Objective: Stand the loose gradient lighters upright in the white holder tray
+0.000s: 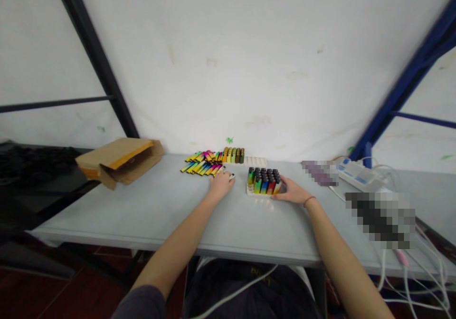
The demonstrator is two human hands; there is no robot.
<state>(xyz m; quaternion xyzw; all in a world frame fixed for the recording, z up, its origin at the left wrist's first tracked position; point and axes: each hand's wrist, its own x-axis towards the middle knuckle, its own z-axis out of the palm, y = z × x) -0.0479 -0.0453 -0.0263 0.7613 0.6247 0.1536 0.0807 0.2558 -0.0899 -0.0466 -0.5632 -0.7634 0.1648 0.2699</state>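
A white tray (250, 191) full of upright, brightly coloured lighters (263, 181) stands at the middle of the grey table (160, 209). My right hand (294, 191) rests against the tray's right side. My left hand (221, 184) lies on the table to the tray's left, its fingers closed around a lighter (231, 177) whose tip shows at the fingertips. Just beyond that hand, loose lighters (204, 163) lie flat in a pile. Behind them a row of lighters (234, 155) stands upright, next to an empty white tray (255, 161).
An open cardboard box (119, 161) lies on its side at the table's left. A white device with cables (356, 174) sits at the right, near blurred items. A white wall rises directly behind the table, with a black frame bar left and a blue one right.
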